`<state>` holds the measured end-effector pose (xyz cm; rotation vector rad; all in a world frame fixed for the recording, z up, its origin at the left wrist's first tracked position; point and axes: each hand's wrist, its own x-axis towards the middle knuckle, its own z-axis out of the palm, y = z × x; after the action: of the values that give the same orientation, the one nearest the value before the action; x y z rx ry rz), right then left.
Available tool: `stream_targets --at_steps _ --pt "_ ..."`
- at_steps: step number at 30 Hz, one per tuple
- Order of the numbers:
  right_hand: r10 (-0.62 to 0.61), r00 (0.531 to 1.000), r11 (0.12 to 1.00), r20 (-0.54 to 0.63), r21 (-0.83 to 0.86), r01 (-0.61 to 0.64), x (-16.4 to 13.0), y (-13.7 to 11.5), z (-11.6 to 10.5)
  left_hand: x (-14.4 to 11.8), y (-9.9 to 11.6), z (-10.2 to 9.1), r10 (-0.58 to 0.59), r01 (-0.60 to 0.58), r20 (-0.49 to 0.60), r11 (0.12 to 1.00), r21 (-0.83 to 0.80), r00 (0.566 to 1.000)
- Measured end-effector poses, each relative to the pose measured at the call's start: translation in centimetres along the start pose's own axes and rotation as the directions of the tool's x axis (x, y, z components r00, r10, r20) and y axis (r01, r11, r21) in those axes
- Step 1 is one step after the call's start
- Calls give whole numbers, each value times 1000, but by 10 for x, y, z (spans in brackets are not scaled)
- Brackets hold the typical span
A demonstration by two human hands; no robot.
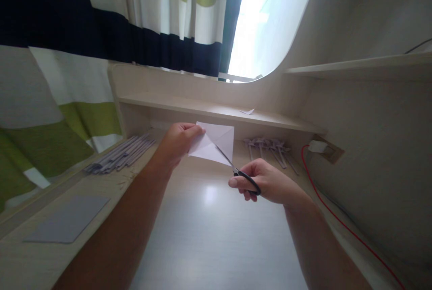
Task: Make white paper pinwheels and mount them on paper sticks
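My left hand (180, 141) pinches the left edge of a square white sheet of paper (221, 134) with diagonal crease lines, raised above the desk. In my right hand (263, 182) is a pair of scissors (249, 179) with black handles, thumb and fingers at the loops. The blades point up and left and lie over the sheet's lower right corner, along a diagonal towards its middle. Whether the blades are fully closed is too small to tell.
Rolled paper sticks (123, 155) lie at the left, near a paper stack (69, 219). Several paper pinwheels (266, 145) lie at the back right. A paper scrap (248, 111) rests on the shelf (202, 107). A red cable (332, 213) runs from a white plug (317, 146) down the right side.
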<state>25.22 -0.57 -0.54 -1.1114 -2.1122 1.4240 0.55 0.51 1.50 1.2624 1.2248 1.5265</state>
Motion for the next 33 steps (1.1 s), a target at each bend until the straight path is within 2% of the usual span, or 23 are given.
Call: stream_targets --at_steps 17,24,28,31,33 --pt "13 1000 1000 -21 20 -13 0 -1 0 2 0 0 6 -6 -2 1000 -18 1000" --pt "44 999 997 -21 -67 -45 -3 -5 1 6 -5 -4 31 -31 -14 999 14 999" --pt "50 991 977 -121 -201 -74 1 7 -1 10 -8 -10 63 -61 -36 996 63 997" --pt "8 979 968 -204 -244 -58 8 22 2 18 -16 -15 78 -66 -90 990 123 993" --pt "59 960 938 -274 -313 -147 14 37 7 23 -30 -18 44 -26 -107 986 165 993"
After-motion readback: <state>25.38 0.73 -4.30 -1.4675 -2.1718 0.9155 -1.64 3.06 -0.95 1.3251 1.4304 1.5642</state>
